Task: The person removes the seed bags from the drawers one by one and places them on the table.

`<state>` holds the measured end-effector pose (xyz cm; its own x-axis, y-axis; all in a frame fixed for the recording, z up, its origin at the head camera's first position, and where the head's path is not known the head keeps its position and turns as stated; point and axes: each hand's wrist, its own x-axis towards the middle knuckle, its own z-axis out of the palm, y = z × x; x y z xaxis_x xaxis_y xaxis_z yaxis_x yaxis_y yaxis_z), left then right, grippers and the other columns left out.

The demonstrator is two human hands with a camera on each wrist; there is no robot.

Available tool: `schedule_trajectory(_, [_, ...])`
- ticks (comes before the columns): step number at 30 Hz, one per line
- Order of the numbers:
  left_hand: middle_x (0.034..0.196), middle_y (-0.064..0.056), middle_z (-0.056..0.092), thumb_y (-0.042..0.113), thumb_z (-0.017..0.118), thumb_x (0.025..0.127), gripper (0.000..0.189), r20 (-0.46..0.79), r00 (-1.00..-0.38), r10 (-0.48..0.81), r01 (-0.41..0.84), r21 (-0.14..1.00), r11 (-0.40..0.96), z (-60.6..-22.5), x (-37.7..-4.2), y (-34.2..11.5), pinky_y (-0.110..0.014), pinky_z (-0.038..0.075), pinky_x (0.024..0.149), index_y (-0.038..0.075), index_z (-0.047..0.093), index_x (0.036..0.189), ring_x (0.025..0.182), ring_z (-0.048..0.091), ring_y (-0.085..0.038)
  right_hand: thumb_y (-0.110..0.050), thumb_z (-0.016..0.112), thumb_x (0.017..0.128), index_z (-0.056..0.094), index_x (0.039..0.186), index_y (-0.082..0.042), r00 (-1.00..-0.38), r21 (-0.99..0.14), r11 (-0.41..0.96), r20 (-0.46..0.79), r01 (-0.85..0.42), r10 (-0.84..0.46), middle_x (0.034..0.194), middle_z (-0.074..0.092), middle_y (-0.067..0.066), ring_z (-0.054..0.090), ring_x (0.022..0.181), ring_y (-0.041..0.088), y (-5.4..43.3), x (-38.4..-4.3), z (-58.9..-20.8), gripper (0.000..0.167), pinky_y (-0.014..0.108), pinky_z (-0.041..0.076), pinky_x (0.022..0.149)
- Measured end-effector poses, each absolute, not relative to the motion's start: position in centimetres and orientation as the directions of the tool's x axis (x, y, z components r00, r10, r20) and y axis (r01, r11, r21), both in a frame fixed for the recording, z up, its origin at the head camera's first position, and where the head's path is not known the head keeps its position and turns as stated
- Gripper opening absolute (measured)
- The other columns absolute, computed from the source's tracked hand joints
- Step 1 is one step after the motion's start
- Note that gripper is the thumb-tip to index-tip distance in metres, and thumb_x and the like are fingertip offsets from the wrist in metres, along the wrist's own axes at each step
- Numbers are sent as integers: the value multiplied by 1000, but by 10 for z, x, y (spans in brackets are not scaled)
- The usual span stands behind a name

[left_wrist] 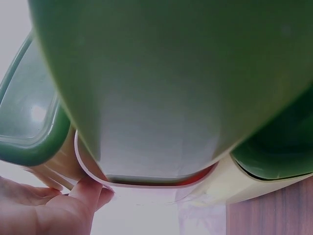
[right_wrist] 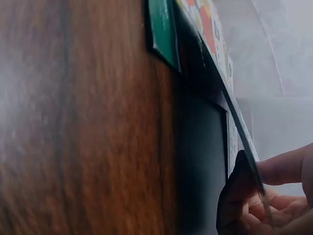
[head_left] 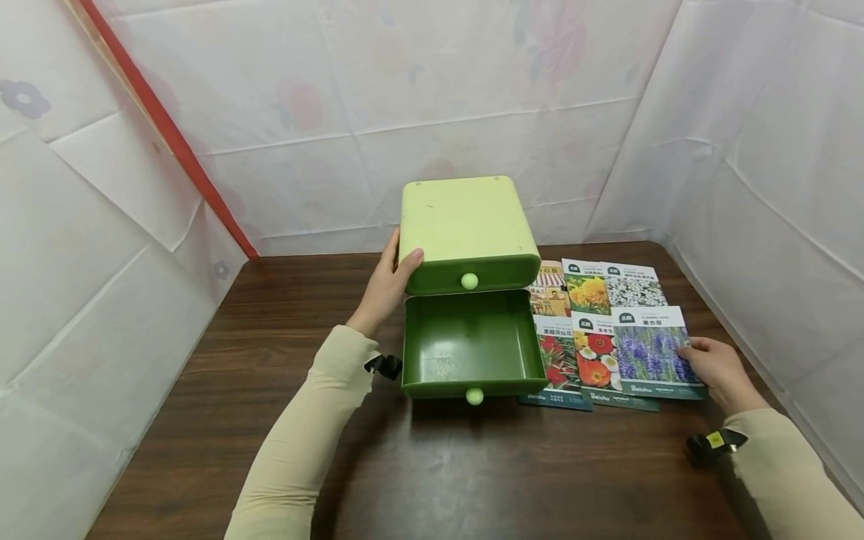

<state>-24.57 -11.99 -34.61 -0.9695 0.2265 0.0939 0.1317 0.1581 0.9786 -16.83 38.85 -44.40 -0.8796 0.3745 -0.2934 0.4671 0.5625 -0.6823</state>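
A small light-green and dark-green drawer box (head_left: pixel 466 214) stands mid-table, its lower drawer (head_left: pixel 466 341) pulled out with nothing inside and its upper drawer (head_left: pixel 432 276) closed. My left hand (head_left: pixel 386 289) grips the box's left side, thumb at the front edge and fingers further back. At the right, my right hand (head_left: pixel 722 371) pinches the right edge of a seed packet with purple flowers (head_left: pixel 651 352). The right wrist view shows this packet (right_wrist: pixel 237 115) tilted up from the table, held between thumb and fingers. It overlaps a packet with red and orange flowers (head_left: pixel 594 367).
Further packets lie right of the box: yellow flowers (head_left: pixel 587 292), white flowers (head_left: pixel 634 291) and red flowers (head_left: pixel 559 367). A card with a shop picture (head_left: pixel 550 289) is partly hidden by the box. Pale sheets (head_left: pixel 378 120) surround the dark wooden table (head_left: pixel 270 337).
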Motion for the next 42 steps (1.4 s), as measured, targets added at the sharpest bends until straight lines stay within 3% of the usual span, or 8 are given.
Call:
schedule_trajectory(7, [164,4,13,61,49,95,78,95,-969,229,134,978,160,-346,-246,-120,-52,50,97,45,1,155,128,50,-29,-20,43,103,35,139,20,-898,-648,627,-255,433,357,140,35,40,43,118,48,387,-169,-443,55,55,44,88])
schedule_trajectory(15, [163,1,17,58,48,97,78,109,-967,232,149,976,161,-347,-247,-120,-50,53,93,41,1,156,121,54,-30,-22,53,97,52,123,18,-925,-570,731,-179,375,335,122,51,39,54,97,43,384,-166,-441,48,45,46,69])
schedule_trajectory(21, [163,0,19,58,48,96,76,116,-968,224,155,974,166,-348,-247,-120,-48,54,91,43,2,156,119,55,-29,-26,56,95,56,119,16,-931,-519,773,-174,364,321,118,54,37,56,96,45,386,-165,-440,48,48,46,71])
schedule_trajectory(31, [165,5,9,62,50,94,81,98,-969,228,137,977,161,-348,-248,-119,-51,49,100,43,1,156,133,46,-28,-25,58,92,59,112,15,-925,-498,780,-189,379,328,107,59,34,58,88,40,387,-165,-438,45,43,46,66])
schedule_trajectory(42, [165,7,10,63,49,94,80,97,-969,225,139,974,177,-348,-248,-119,-52,48,101,44,2,155,135,44,-27,-24,58,92,55,120,15,-920,-509,766,-203,393,336,117,53,37,55,98,46,389,-168,-434,48,53,46,76])
